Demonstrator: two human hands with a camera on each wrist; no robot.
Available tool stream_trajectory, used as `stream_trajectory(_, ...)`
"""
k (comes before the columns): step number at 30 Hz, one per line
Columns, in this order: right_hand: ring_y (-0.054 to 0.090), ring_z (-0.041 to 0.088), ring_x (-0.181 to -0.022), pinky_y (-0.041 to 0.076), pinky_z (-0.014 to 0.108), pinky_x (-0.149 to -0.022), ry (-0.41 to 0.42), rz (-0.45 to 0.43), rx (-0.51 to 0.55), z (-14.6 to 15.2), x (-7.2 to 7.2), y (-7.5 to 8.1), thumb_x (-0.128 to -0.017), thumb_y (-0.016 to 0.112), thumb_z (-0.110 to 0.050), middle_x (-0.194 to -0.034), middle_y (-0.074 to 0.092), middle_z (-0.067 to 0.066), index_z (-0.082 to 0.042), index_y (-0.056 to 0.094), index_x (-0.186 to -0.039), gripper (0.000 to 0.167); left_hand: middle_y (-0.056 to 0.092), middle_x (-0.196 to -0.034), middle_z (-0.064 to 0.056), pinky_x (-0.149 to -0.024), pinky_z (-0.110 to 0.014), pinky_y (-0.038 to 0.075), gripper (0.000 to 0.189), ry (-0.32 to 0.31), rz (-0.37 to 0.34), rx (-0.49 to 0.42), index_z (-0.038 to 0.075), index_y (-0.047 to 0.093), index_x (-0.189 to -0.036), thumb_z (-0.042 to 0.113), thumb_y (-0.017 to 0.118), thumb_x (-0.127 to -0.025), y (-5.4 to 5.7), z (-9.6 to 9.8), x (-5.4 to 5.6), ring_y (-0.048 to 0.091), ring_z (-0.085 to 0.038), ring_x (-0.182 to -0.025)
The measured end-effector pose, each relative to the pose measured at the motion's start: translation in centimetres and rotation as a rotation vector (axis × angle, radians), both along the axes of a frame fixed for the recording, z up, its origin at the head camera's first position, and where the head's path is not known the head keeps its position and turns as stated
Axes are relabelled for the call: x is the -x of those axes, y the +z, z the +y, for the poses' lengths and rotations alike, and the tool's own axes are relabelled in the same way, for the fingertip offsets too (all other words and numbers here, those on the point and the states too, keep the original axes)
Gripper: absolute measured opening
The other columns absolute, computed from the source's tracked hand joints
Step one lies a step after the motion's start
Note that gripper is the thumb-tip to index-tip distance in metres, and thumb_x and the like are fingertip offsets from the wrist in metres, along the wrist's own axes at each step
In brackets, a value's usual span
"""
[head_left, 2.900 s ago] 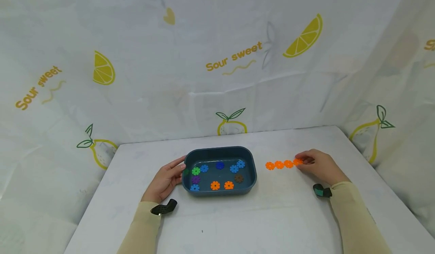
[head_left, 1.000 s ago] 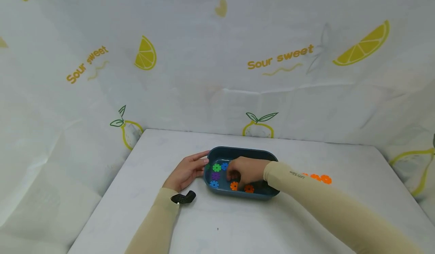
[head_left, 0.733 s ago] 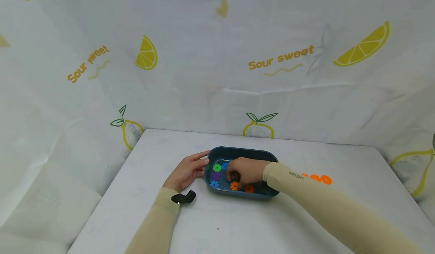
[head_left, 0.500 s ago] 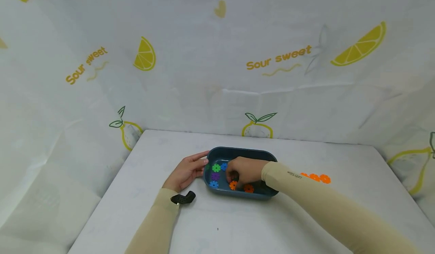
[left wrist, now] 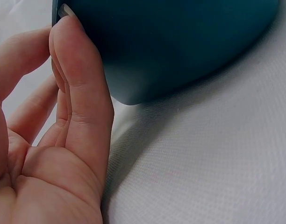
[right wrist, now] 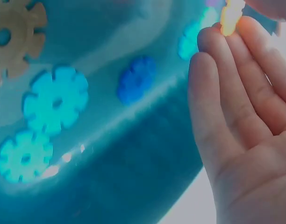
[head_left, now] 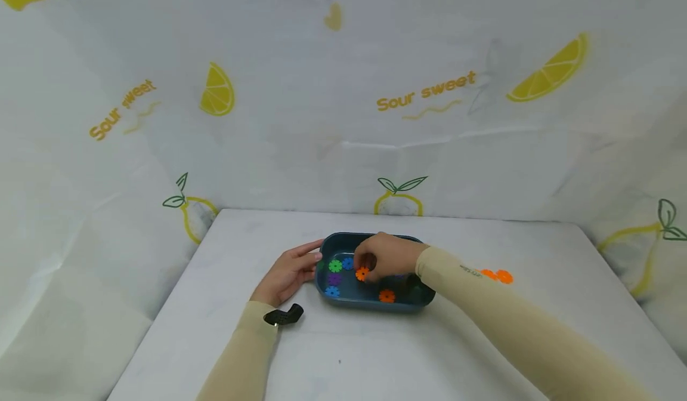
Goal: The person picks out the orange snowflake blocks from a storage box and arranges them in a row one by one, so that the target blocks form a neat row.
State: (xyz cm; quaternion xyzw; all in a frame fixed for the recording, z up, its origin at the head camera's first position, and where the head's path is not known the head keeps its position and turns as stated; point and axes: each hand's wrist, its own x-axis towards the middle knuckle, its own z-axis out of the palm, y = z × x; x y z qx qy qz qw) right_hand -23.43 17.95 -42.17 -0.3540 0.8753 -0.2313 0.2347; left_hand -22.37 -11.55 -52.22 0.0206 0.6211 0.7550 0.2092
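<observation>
My left hand [head_left: 284, 275] holds the left end of a dark teal tray [head_left: 354, 305], thumb at the rim and fingers along the outside wall. Over the tray, my right hand [head_left: 389, 255] pinches an orange notched plastic disc [head_left: 362, 274]; the right wrist view shows this disc [right wrist: 231, 21] edge-on between thumb and fingertips. Still lying in the tray are a green disc [head_left: 335, 265], a purple disc [head_left: 334, 278], a light blue disc [head_left: 332, 291] and another orange disc [head_left: 387, 296]. A brown disc [right wrist: 24, 28] and a dark blue disc [right wrist: 136, 80] appear in the right wrist view.
On the white table [head_left: 333, 377], right of the tray, lies a row of orange discs [head_left: 504, 276], partly hidden behind the right sleeve [head_left: 483, 296]. A white cloth [head_left: 290, 150] with lemon prints hangs behind the table.
My right hand left the orange row on the right, reached into the tray, and has now raised one orange disc off its floor. The left hand keeps holding the tray.
</observation>
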Motion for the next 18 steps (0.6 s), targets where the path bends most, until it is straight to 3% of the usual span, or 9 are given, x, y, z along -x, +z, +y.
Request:
stream_trajectory(6,0.070,0.010,-0.097,0.061,0.027,-0.090,-0.125,-0.006,0.130,3.7,-0.8,1.2,-0.095,0.084,-0.020,-0.109,0.075,-0.010,-0.023,0.080,-0.115,0.021,0.074,-0.125,-0.006,-0.085,-0.027,0.062,0.057,0.013,-0.015,0.015,0.020,0.063,-0.152,0.029,0.081,-0.099,0.2,-0.1,-0.3,0.067,-0.013,-0.093)
stream_trajectory(12,0.073,0.012,-0.101,0.061,0.026,-0.091,-0.268,-0.027,0.251,8.3,-2.3,0.9,-0.096,0.084,-0.021,-0.115,0.077,-0.006,-0.024,0.080,-0.117,0.022,0.073,-0.129,-0.004,-0.086,-0.027,0.062,0.056,0.004,-0.040,0.013,0.020,0.060,-0.155,0.028,0.076,-0.103,-0.1,-0.1,-0.7,0.068,-0.013,-0.095)
stream_trajectory(18,0.073,0.017,-0.106,0.061,0.036,-0.100,-0.351,0.071,0.346,12.3,-4.0,0.8,-0.095,0.084,-0.017,-0.119,0.078,-0.003,-0.019,0.080,-0.121,0.025,0.074,-0.127,-0.003,-0.084,-0.025,0.061,0.057,0.015,-0.042,0.009,0.018,0.059,-0.157,0.029,0.076,-0.103,0.1,0.2,-0.9,0.067,-0.011,-0.094)
